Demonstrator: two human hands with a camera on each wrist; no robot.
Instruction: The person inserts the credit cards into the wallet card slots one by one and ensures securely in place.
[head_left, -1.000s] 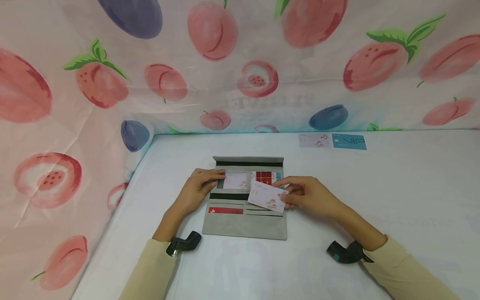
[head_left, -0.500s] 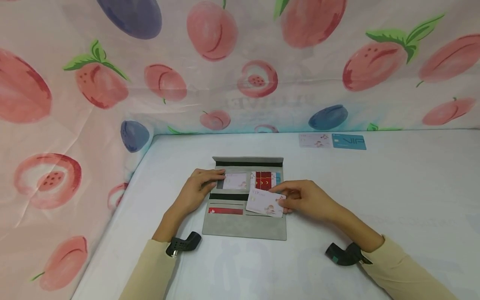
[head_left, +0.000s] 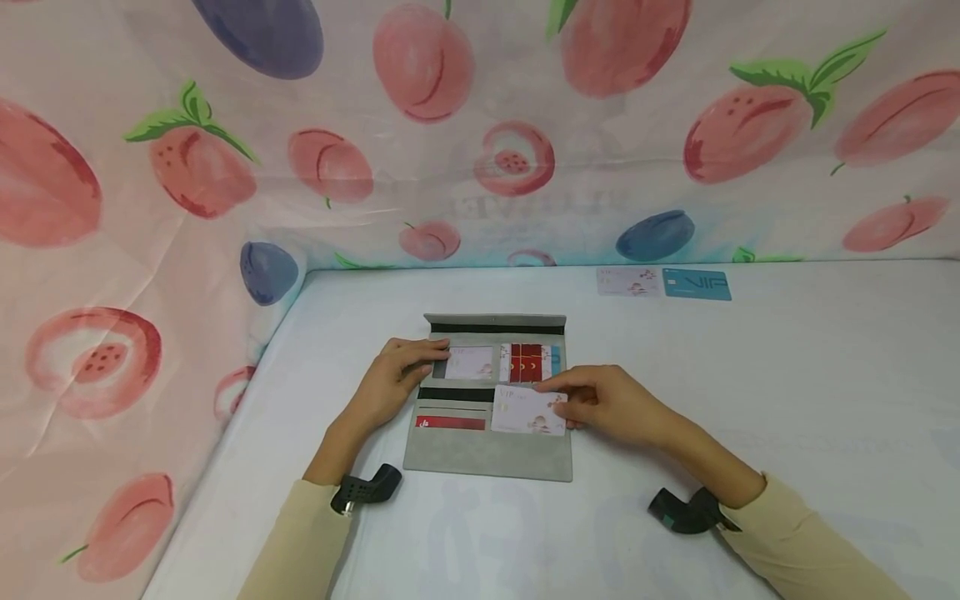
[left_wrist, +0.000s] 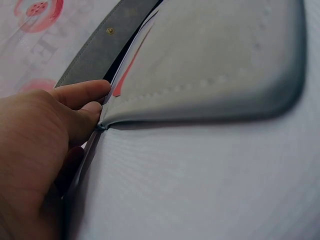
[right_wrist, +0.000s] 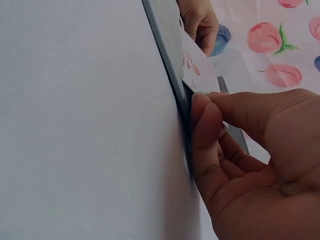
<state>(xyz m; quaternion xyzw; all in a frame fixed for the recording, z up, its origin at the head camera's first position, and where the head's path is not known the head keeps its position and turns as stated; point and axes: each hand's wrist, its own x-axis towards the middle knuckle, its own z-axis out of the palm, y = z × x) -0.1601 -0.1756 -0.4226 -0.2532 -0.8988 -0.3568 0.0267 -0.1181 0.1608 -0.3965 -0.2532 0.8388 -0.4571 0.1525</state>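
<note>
A grey wallet (head_left: pixel 487 462) lies unfolded on the white table. My left hand (head_left: pixel 388 377) holds its left edge near the fold; in the left wrist view the thumb and forefinger of the left hand (left_wrist: pixel 45 135) meet at that edge. Between thumb and fingers, my right hand (head_left: pixel 611 402) pinches a white VIP card (head_left: pixel 525 410) by its right side. This card lies level over the lower right slots, and its lower edge is at them; whether it has entered a slot I cannot tell. In the right wrist view the card (right_wrist: pixel 200 70) shows beyond the right fingertips.
A white card (head_left: pixel 471 363) fills the upper left window, and a red-and-white card (head_left: pixel 525 363) the upper right one. A red card (head_left: pixel 450 422) peeks from a lower left slot. Behind lie another white card (head_left: pixel 627 282) and a blue VIP card (head_left: pixel 696 284), near the fruit-print curtain (head_left: pixel 570 208).
My right hand has brought the white card down, toward the wallet's lower right slots, and turned it from tilted to nearly level. The left hand has stayed in place.
</note>
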